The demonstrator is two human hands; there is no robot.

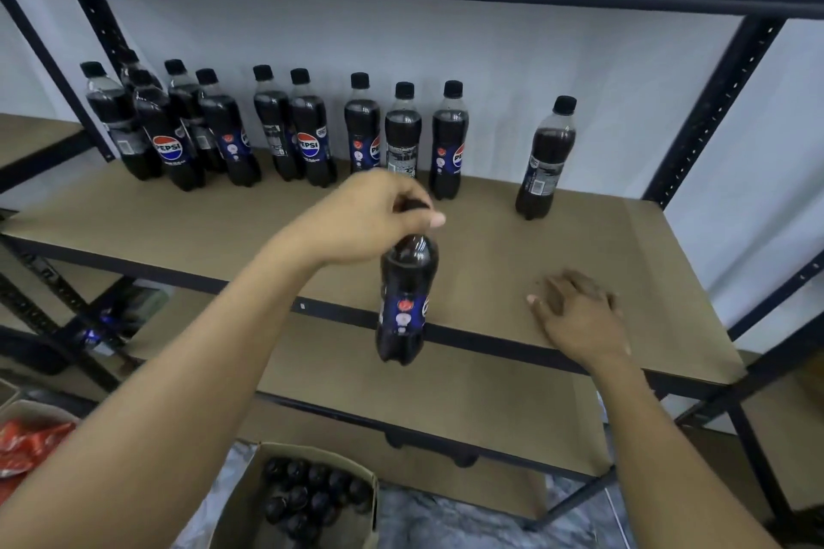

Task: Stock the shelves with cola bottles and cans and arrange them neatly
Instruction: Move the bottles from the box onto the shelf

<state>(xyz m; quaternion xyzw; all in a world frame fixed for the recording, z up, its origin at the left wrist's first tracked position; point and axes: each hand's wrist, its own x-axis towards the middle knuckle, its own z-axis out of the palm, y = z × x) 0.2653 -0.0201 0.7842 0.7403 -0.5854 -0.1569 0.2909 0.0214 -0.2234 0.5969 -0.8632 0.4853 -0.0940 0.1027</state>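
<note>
My left hand (pixel 370 214) grips a cola bottle (pixel 403 299) by its cap and neck; the bottle hangs in the air in front of the shelf's front edge. My right hand (pixel 575 312) rests flat on the brown shelf board (pixel 490 236), fingers straight, holding nothing. Several cola bottles (pixel 312 134) with black caps stand along the back of this shelf, bunched at the left. One bottle (pixel 546 160) stands apart at the right.
A cardboard box (pixel 307 499) with several more bottles sits on the floor below. Red packaging (pixel 26 446) lies in a box at the lower left. Dark metal uprights (pixel 709 111) frame the shelf, with a lower shelf (pixel 446 406) beneath and another overhead.
</note>
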